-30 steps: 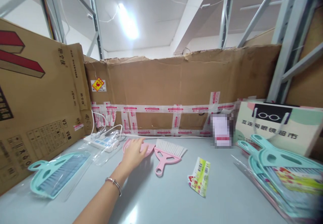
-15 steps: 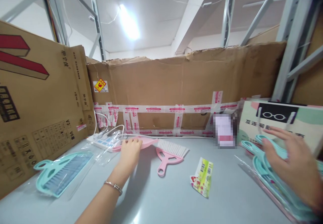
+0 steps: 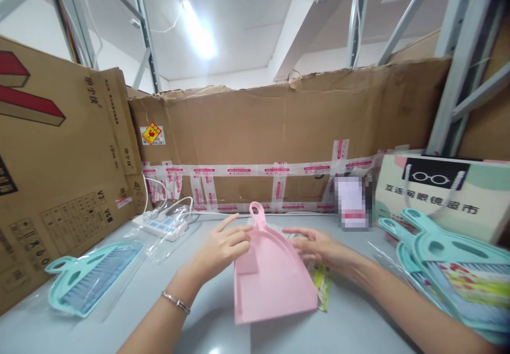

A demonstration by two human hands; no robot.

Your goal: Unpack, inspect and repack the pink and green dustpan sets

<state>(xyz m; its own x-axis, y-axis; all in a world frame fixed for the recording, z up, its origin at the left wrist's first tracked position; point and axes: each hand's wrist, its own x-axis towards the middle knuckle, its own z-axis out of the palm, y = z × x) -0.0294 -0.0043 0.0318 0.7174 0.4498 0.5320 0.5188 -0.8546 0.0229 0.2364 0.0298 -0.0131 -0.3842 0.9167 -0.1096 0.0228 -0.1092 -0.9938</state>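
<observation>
A pink dustpan (image 3: pixel 271 285) stands tilted up in front of me, handle at the top, its inner side facing me. My left hand (image 3: pixel 229 247) is closed on its left edge, index finger stretched past it and thumb hidden. My right hand (image 3: pixel 314 245) is at the right edge with fingers partly outstretched, some tips hidden behind the pan. Whether it touches the pan is unclear. Grey-white bristles of the pink brush (image 3: pixel 294 235) show near its fingers; the pan hides the rest. A green-yellow label card (image 3: pixel 322 290) lies partly behind the pan.
A wrapped turquoise dustpan-and-brush set (image 3: pixel 95 277) lies left, with several more sets (image 3: pixel 450 269) stacked right. A power strip (image 3: pixel 163 224) with cables sits at the back left. Cardboard (image 3: pixel 247 131) walls the back; a paper bag (image 3: pixel 438 189) and a blurred phone-like object (image 3: pixel 353 202) stand there.
The pink dustpan has come from the back left to the centre and turned upright in my left hand. My right hand has moved from the turquoise sets to the dustpan's right edge.
</observation>
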